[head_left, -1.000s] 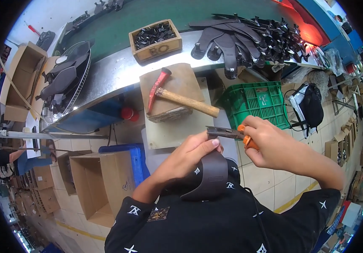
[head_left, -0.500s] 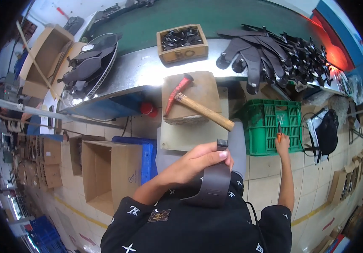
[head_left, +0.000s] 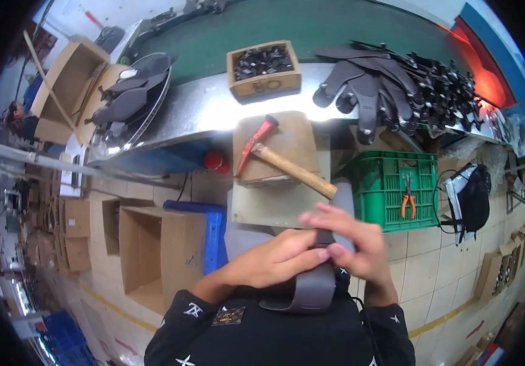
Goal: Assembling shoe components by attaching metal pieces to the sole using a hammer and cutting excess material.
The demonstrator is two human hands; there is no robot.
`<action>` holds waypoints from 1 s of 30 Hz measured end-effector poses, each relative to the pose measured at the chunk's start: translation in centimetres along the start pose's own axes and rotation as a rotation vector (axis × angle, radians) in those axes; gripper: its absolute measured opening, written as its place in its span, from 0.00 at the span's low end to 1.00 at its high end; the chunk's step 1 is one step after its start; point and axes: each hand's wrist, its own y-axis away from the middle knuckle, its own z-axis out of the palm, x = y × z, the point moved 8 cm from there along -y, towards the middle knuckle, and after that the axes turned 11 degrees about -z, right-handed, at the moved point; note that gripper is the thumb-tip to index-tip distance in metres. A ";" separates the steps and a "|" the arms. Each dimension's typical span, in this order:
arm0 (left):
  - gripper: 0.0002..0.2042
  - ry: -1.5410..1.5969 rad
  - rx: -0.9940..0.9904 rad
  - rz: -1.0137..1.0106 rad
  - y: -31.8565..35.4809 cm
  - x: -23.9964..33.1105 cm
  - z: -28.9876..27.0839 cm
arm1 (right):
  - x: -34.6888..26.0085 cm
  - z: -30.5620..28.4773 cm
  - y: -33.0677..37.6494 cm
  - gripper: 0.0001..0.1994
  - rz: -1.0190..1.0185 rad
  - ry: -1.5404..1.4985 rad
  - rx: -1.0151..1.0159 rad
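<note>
In front of my body, my left hand (head_left: pixel 275 259) pinches a dark brown, curved strap (head_left: pixel 316 290) near its upper end. The wide end hangs below the fingers. My right hand (head_left: pixel 360 244) meets the left at that same upper end, its thumb against the strap and its fingers stretched over the top; they are slightly blurred. Beyond both hands, a hammer (head_left: pixel 296 169) with a red head and wooden handle lies on a tan block (head_left: pixel 296 134). Pliers with orange handles (head_left: pixel 404 206) hang on the side of a green crate (head_left: pixel 366 192).
A wooden box (head_left: pixel 268 87) of small dark parts stands on the metal bench edge, before a green belt (head_left: pixel 329 24). Many dark straps (head_left: pixel 366 100) are piled to its right, others in a basket (head_left: pixel 163 91) at left. Cardboard boxes (head_left: pixel 183 244) stand on the floor at left.
My right hand has let go of the pliers at the green crate and come left to the strap. The left hand and strap have dropped slightly.
</note>
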 end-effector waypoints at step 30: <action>0.20 -0.265 0.033 -0.134 -8.3 -3.0 -0.4 | 10.7 -45.7 -6.4 0.29 0.166 1.484 0.827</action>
